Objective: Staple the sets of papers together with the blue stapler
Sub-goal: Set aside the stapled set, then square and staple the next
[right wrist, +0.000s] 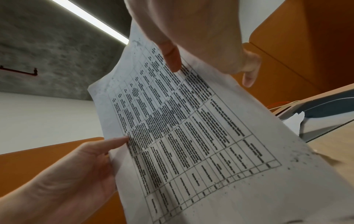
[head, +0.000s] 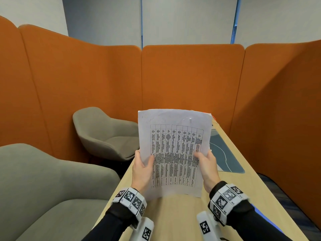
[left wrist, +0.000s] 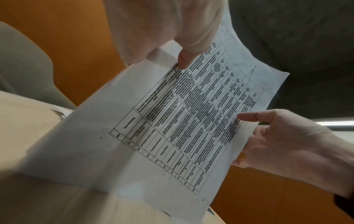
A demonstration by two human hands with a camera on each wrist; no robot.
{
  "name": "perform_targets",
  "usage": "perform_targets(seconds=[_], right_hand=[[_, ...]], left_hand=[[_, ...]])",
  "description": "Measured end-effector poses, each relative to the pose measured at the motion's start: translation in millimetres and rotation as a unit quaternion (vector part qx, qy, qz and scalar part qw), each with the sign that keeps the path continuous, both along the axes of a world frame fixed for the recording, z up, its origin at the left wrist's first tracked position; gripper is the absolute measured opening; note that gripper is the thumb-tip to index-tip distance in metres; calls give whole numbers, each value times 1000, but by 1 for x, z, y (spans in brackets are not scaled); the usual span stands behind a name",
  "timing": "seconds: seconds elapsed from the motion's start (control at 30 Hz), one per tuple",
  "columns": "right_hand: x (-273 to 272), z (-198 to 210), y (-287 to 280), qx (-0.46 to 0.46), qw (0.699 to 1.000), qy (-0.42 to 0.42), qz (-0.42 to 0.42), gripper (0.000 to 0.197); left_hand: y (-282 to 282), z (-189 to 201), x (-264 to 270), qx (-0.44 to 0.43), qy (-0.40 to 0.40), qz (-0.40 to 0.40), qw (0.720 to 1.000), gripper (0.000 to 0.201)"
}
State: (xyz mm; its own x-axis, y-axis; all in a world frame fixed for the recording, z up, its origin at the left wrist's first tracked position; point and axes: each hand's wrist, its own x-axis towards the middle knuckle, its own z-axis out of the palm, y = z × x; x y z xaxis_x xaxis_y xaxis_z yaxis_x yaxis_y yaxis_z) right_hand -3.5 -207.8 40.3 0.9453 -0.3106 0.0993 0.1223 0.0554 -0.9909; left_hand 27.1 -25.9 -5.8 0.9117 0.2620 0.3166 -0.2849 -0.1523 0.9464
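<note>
Both arms wear long black sleeves (head: 111, 221). Each wrist carries a white band (head: 133, 200) tiled with square black-and-white coded markers, and a white camera block (head: 205, 225) bearing another marker juts from beneath each band. Left hand (head: 141, 168) and right hand (head: 208, 166) are bare

Matt, faintly creased printed paper sheet (head: 173, 153), pale smooth wood-look table (head: 182, 214), orange cloth partition panels (head: 191, 75).
</note>
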Motion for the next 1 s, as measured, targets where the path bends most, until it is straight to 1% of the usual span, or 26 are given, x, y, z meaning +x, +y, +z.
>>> perform_targets(seconds=[0.13,0.23,0.27,0.33,0.43,0.5,0.57,0.63,0.7,0.8,0.87,0.93,1.0], right_hand=[[0,-1,0,-4,1000,0,0,28],[-1,3,-5,-32,999,-2,-1,26],[-2,5,-9,-54,999,-4,-4,25],[-6,6,-19,-101,995,4,-1,20],[-17,1,-35,-136,988,64,29,18],[-28,-9,-44,-148,979,128,51,14],[-36,-25,-50,-154,966,193,73,13],[-41,-46,-56,-164,953,243,84,13],[-42,-64,-60,-163,944,274,84,15],[-42,-84,-65,-148,938,304,81,17],[-45,-92,-69,-154,931,321,80,21],[-48,-96,-70,-174,921,337,90,25],[-53,-96,-69,-196,914,341,103,21]], left_hand=[[0,-1,0,19,-1,3,1000,28],[-1,7,-4,14,-22,-3,1000,20],[-1,11,-8,12,-30,-12,999,16],[2,16,-19,20,-21,-47,999,17],[9,10,-34,60,50,-133,988,19],[14,3,-36,99,114,-156,976,17],[17,-1,-32,85,182,-162,966,16],[20,-4,-23,37,233,-182,955,22],[23,-7,-14,14,252,-188,949,23],[26,-12,-5,22,261,-185,947,7],[28,-16,0,31,272,-186,944,6],[31,-21,2,50,287,-186,939,6],[32,-27,4,101,304,-184,929,4]])
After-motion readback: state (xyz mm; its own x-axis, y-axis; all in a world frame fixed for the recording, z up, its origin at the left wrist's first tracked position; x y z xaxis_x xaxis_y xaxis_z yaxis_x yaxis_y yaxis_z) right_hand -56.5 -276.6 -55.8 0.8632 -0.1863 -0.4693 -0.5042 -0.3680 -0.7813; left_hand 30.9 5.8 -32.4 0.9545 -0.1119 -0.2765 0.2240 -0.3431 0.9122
